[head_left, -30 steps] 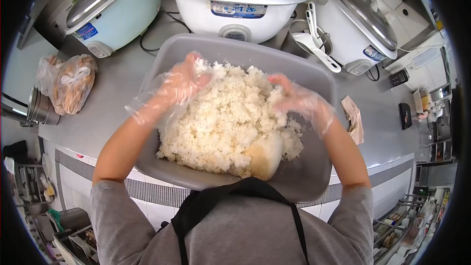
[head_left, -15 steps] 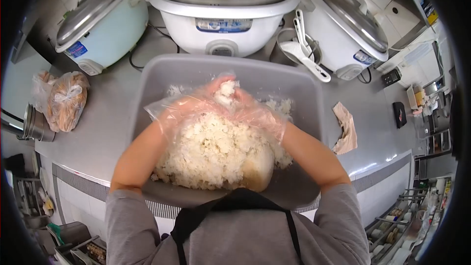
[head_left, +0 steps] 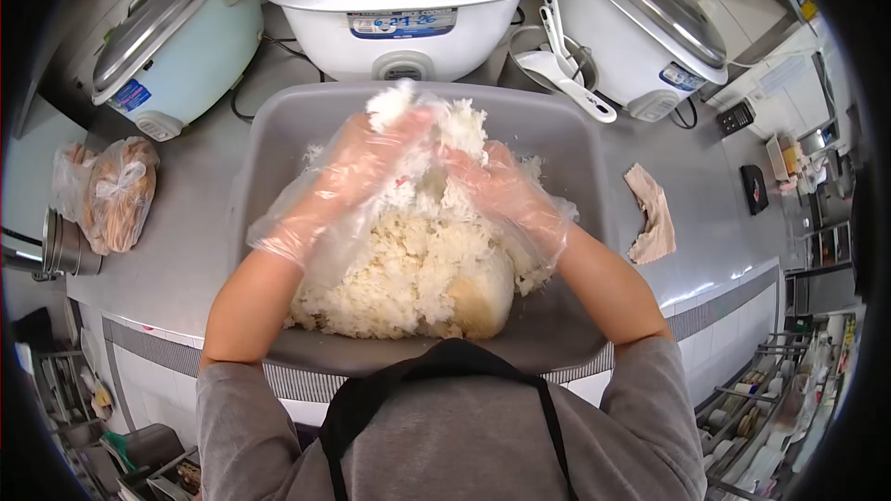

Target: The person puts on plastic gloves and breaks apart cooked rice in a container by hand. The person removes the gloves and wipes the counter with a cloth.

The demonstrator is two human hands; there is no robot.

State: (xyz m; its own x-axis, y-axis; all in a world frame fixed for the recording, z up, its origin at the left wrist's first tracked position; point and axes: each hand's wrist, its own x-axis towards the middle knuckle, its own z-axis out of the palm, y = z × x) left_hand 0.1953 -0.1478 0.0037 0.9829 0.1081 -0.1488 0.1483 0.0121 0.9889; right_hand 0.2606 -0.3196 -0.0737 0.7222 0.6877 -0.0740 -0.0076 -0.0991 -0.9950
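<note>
A grey plastic tub (head_left: pixel 548 343) holds a large mound of cooked white rice (head_left: pixel 399 264), with a smooth, browned-edged lump at its near right. My left hand (head_left: pixel 376 153), in a clear plastic glove, is closed around a raised clump of rice over the far side of the mound. Close beside it, my right hand (head_left: pixel 497 186), gloved as well, has its fingers curled on rice of the same loose clump. Some of this rice sticks up above the fingers, and the palms are hidden.
Three lidded rice cookers stand behind the tub: left (head_left: pixel 200 56), middle (head_left: pixel 399 9) and right (head_left: pixel 640 28). A metal pot (head_left: pixel 524 79) holds white paddles (head_left: pixel 566 65). Bagged food (head_left: pixel 121 195) lies at the left, a folded cloth (head_left: pixel 652 213) at the right.
Both hands came together from the sides of the mound at its far side, then lifted a clump of rice. The hands have since parted slightly. The camera view has shifted.
</note>
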